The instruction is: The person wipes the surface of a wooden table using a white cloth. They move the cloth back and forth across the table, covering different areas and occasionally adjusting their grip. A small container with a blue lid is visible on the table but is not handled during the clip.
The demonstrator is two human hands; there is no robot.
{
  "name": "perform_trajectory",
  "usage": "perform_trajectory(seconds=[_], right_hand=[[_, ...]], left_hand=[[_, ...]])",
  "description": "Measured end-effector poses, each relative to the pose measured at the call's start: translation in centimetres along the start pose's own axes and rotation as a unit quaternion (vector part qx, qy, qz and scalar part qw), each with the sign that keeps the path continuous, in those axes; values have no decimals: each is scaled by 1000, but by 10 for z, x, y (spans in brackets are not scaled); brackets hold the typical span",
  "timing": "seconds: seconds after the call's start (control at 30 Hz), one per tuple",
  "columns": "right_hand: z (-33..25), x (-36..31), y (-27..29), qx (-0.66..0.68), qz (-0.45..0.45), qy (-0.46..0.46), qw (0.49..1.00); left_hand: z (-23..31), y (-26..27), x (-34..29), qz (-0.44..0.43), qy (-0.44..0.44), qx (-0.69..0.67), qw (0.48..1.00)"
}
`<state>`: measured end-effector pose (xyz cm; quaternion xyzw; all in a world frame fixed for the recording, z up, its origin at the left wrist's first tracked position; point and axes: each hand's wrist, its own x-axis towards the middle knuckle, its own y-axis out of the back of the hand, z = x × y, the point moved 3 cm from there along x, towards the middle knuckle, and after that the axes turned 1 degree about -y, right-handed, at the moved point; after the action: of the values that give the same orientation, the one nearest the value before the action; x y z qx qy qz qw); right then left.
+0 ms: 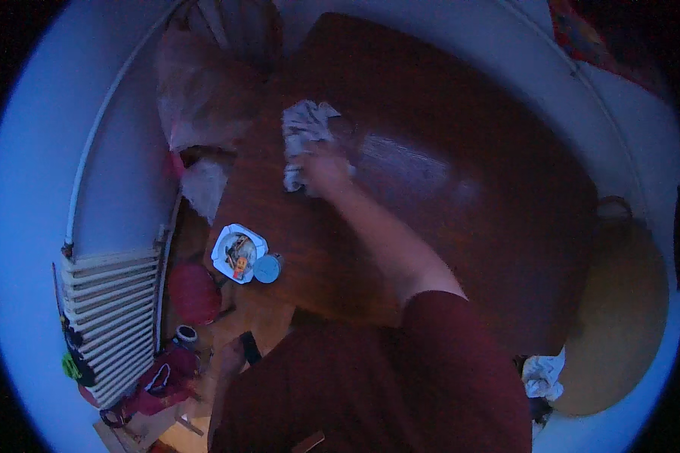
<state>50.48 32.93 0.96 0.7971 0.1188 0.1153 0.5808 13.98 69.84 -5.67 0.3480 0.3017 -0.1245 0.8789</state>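
My right hand (326,167) presses on a crumpled pale cloth (306,124) with darker markings, on the left part of the dark brown table (461,249). Its fingers are bunched on the fabric and slightly blurred. Shiny streaks lie on the tabletop right of the cloth. Low on the left, beside my body and off the table, my left hand (232,358) is closed at a dark, flat, rectangular thing (250,346), perhaps a phone; dim light hides its details.
At the table's left edge sit a white angular ashtray (221,254) holding butts and scraps, and a round pale-blue tin (267,269). Plastic bags (204,90) crowd the far left. A radiator (113,317), red stool (194,294) and round brown board (619,325) flank the table.
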Motion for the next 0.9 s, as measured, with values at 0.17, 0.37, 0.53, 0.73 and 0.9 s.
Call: perform_trajectory(seconds=[0.17,0.37,0.53,0.73,0.9], right_hand=[[145,-163,67,-99,45,-296,949],[191,-182,41,-199,65,-377,902],[18,-37,1,-77,-37,-89,992],[111,-108,27,202,40,-358,911],[265,-314,84,-54,123,-538,832]], left_hand=[[-91,-33,4,22,-102,122,987],[-67,-44,2,-79,19,160,984],[-62,-20,11,-56,-12,164,985],[-18,-1,44,-48,-46,125,990],[-4,-14,79,-70,-57,101,991]])
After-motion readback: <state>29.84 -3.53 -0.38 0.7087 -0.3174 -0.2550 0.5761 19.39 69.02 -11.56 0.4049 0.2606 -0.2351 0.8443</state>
